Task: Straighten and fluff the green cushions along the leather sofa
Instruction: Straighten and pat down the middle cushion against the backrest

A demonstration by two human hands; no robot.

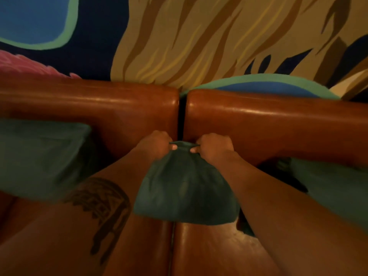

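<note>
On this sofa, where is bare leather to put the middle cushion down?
Bare seat lies in front, below the held cushion. Bare backrest shows between it and the left cushion. The right side is crowded: the right cushion sits close.

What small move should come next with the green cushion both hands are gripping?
Probably release the bunched top edge and pat it flat: the left hand and right hand pinch the dark green fabric cushion into a gathered peak, over the brown leather sofa's seam.
</note>
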